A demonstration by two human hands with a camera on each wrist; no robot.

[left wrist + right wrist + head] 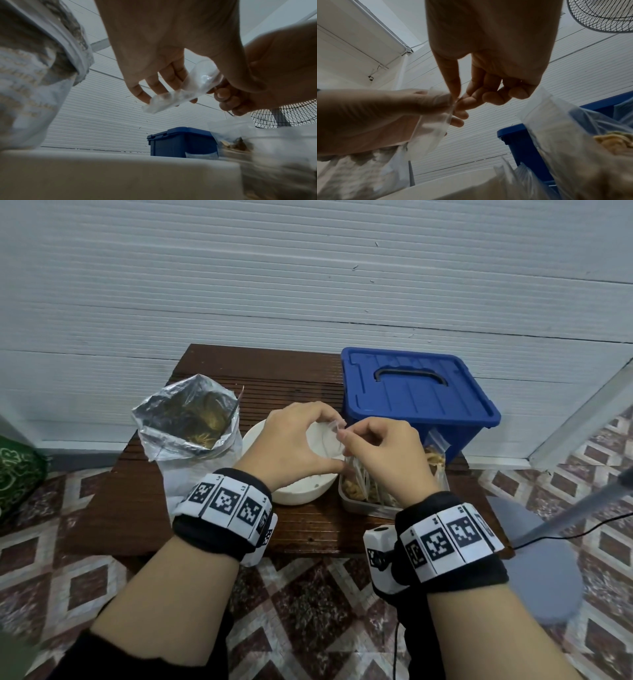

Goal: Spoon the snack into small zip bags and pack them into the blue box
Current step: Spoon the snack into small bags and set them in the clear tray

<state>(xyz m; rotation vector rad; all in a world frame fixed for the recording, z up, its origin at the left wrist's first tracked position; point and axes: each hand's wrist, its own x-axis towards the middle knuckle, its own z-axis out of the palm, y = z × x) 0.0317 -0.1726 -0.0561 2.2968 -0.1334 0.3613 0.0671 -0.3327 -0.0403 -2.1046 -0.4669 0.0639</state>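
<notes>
Both hands hold one small clear zip bag [329,436] above the white bowl [305,491]. My left hand [301,440] pinches the bag's left side; my right hand [376,446] pinches its top edge between thumb and forefinger. In the left wrist view the empty zip bag [185,92] hangs from my left fingers [154,83]. In the right wrist view the zip bag [433,127] sits between both hands. The blue box [414,395] stands lid-closed at the back right. The silver snack bag [188,422] stands open at the left.
A clear tray [356,503] with filled zip bags [435,453] sits right of the bowl, in front of the blue box. The small brown table [298,529] stands against a white wall. A grey fan base [544,559] is on the tiled floor at right.
</notes>
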